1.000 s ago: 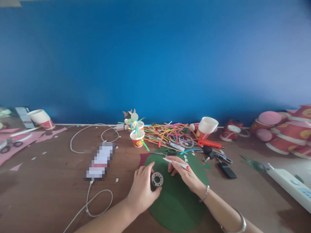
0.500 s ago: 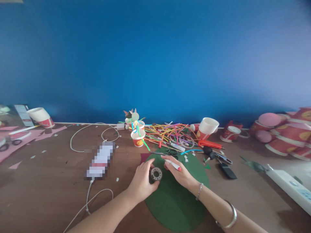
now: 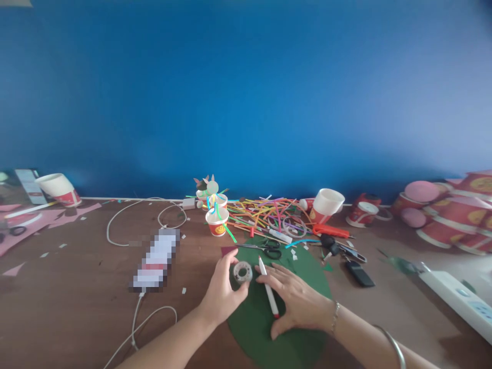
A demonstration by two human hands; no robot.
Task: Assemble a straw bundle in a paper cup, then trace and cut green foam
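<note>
My left hand [image 3: 226, 287] is curled around a small round tape roll [image 3: 243, 272], which stands over the left part of a green paper circle [image 3: 284, 343]. Over the same circle, my right hand [image 3: 295, 294] is spread low, palm down. A white marker with red ends [image 3: 268, 287] lies slanted beside it, under or against the index finger, with the thumb near its lower end. Black-handled scissors [image 3: 269, 249] rest at the circle's far edge, beyond both hands.
Behind the circle lie colourful strips [image 3: 269, 212] and a small decorated cup [image 3: 217, 223]. A larger paper cup [image 3: 326, 205], an orange tool [image 3: 331, 230] and keys [image 3: 330, 246] sit to the right. A phone [image 3: 157, 259] with a white cable is on the left; a power strip [image 3: 457, 292] lies far right.
My right hand has moved down and right and spread its fingers. The marker has turned from lying across its fingers to a steeper slant. The tape roll has shifted slightly left with my left hand.
</note>
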